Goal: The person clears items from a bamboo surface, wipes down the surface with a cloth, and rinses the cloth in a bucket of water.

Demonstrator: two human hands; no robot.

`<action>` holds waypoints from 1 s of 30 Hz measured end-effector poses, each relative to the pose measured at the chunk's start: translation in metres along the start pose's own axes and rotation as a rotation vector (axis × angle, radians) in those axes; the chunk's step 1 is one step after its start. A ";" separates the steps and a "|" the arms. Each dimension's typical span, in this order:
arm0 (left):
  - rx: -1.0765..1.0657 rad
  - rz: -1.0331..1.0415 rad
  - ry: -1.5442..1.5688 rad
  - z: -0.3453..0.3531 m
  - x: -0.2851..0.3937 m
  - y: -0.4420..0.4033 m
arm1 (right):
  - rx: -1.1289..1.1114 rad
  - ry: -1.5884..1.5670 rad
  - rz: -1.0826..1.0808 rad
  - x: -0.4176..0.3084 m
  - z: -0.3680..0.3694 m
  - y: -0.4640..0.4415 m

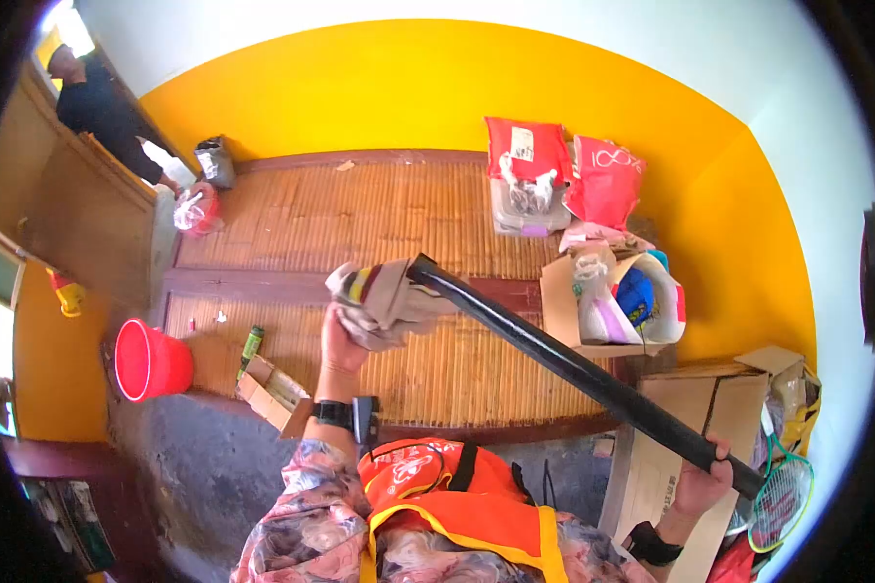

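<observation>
A long black tube (574, 374) slants across my front, from the middle of the view down to the lower right. My right hand (702, 483) is wrapped round its lower end. At the upper end, my left hand (342, 340) is closed on a bunched beige cloth (389, 303) with a yellow, dark and red striped band. The cloth lies against the tube's end; whether it is wrapped round it I cannot tell. Below both hands is the orange vest (428, 466) that I wear over a patterned sleeve.
Ahead lies a bamboo-slat platform (360, 214). On its right are red packages (527, 141) and an open carton (559, 311). A red bucket (153, 360), a small box (270, 394), a large cardboard box (671, 418) and a racket (783, 500) are around. A person (102, 112) stands at the doorway.
</observation>
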State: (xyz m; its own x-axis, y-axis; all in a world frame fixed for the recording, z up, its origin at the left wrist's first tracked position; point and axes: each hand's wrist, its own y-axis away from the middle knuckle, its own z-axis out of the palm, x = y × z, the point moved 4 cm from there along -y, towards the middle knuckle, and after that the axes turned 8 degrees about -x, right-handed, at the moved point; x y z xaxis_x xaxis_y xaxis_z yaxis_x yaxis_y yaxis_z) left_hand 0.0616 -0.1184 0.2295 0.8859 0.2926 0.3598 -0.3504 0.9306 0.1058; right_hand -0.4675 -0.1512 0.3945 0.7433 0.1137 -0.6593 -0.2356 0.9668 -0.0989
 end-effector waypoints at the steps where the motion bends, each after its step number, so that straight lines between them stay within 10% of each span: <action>1: -0.073 -0.025 0.004 0.024 -0.003 0.003 | -0.017 -0.010 0.005 0.007 0.003 -0.005; 7: 0.392 0.135 -0.277 0.013 0.002 -0.083 | -0.181 0.126 0.033 0.058 0.086 0.007; 23: -0.007 -0.434 -0.172 0.141 -0.090 -0.005 | -1.464 1.451 0.077 0.168 0.226 -0.033; 27: -0.066 -0.363 -0.186 0.131 -0.077 -0.035 | -1.279 1.751 -0.311 0.181 0.203 -0.036; 29: -0.060 -0.329 -0.144 0.139 -0.056 -0.055 | -0.238 0.747 0.561 0.176 0.160 -0.040; 30: -0.100 -0.183 -0.159 0.137 -0.047 -0.072 | -0.138 0.331 0.881 0.186 0.164 -0.027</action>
State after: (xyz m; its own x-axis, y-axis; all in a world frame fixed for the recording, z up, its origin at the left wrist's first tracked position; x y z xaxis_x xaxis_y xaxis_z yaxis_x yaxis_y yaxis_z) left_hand 0.0029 -0.2290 0.3321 0.8702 0.0870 0.4850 -0.1503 0.9843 0.0931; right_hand -0.2206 -0.1190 0.3968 0.0530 0.6980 -0.7141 -0.7145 0.5261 0.4612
